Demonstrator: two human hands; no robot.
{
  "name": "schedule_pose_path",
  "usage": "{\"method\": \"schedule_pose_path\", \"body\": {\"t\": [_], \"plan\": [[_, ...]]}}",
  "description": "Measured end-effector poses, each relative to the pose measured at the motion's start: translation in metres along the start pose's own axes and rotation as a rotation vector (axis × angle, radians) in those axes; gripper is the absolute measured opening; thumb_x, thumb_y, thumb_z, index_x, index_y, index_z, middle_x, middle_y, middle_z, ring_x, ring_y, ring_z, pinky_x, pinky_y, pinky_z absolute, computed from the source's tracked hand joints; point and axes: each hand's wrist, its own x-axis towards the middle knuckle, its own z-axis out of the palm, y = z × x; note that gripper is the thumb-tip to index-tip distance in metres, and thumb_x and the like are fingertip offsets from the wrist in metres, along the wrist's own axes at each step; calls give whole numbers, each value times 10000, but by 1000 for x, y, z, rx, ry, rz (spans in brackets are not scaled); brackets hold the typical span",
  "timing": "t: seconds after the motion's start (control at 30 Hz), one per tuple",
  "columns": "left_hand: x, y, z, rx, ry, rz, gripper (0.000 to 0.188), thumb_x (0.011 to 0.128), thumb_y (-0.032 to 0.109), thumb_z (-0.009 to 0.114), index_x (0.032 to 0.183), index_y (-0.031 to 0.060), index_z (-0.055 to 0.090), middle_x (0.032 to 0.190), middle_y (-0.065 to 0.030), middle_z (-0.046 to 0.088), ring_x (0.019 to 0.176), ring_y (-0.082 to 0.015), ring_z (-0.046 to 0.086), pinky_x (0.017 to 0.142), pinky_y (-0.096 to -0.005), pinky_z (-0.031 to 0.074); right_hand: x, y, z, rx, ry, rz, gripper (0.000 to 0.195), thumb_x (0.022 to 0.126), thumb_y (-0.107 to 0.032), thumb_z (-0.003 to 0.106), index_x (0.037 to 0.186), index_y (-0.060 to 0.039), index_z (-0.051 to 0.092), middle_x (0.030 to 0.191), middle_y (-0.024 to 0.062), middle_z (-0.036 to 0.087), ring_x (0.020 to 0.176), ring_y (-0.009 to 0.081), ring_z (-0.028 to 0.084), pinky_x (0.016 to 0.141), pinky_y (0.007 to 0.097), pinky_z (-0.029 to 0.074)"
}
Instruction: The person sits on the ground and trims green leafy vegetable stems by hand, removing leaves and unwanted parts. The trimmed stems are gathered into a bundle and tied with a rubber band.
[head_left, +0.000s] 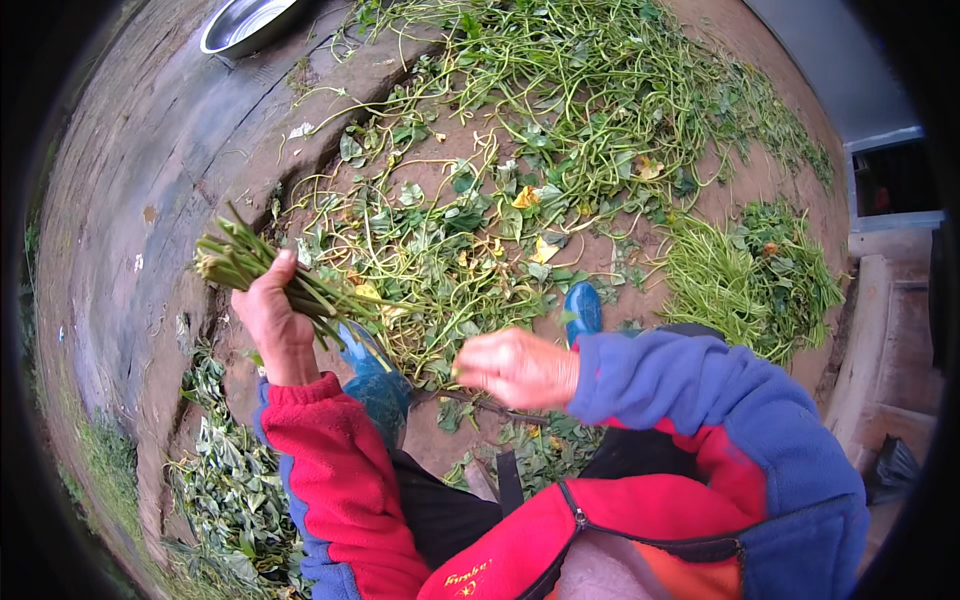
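My left hand (276, 319) grips a bundle of green leaf stalks (247, 262), its cut ends gathered at the upper left. Thinner stalks trail from the bundle down and to the right. In front of my body, my right hand (517, 369) is blurred, its fingers curled together. A small greenish bit shows at its fingertips, too indistinct to tell whether it is held. Beneath both hands, leafy vines (450, 277) with long pale stems and some yellowed leaves spread over the bare earth.
A larger heap of vines (600, 90) lies farther ahead. To the right is a pile of stripped stalks and leaves (720, 277); at lower left, a heap of leaves (232, 495). A metal basin (251, 26) stands on the paving. Blue boots (583, 309) are on my feet.
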Motion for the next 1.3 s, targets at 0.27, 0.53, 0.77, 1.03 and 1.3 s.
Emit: {"method": "schedule_pose_path", "body": {"t": [0.27, 0.53, 0.77, 1.03, 1.3], "plan": [[-51, -34, 29, 231, -570, -191, 121, 654, -44, 555, 766, 2, 557, 703, -40, 572, 611, -112, 531, 570, -219, 420, 39, 30, -47, 552, 351, 526, 227, 850, -176, 421, 909, 5, 544, 712, 2, 521, 635, 62, 499, 608, 192, 428], [-98, -70, 46, 156, -672, -384, 309, 651, -21, 555, 954, 13, 505, 831, -9, 543, 708, -94, 504, 639, -236, 422, 43, 32, -26, 883, 531, 468, 234, 856, -143, 406, 1007, 14, 491, 863, 34, 560, 783, 88, 523, 707, 215, 427], [-99, -75, 47, 131, -670, -420, 258, 651, -9, 560, 905, 3, 515, 792, -28, 548, 678, -104, 513, 596, -235, 433, 40, 42, -33, 460, 402, 433, 225, 853, -134, 415, 987, 14, 520, 885, 1, 556, 784, 55, 493, 713, 202, 409], [-72, -56, 40, -175, -400, -408, 172, 673, -39, 556, 838, -18, 514, 746, -66, 558, 644, -147, 551, 586, -260, 464, 32, 28, -19, 693, 101, 416, 761, 711, -428, 585, 1234, 14, 252, 1125, 113, 439, 1017, 161, 423, 875, 277, 337], [-76, -53, 40, -232, -532, -449, 141, 658, -10, 543, 795, -6, 508, 695, -71, 538, 636, -168, 523, 624, -286, 434, 41, 28, -20, 429, -285, 705, 427, 590, -218, 668, 920, 1, 506, 838, 49, 553, 794, 118, 496, 728, 249, 404]]}}
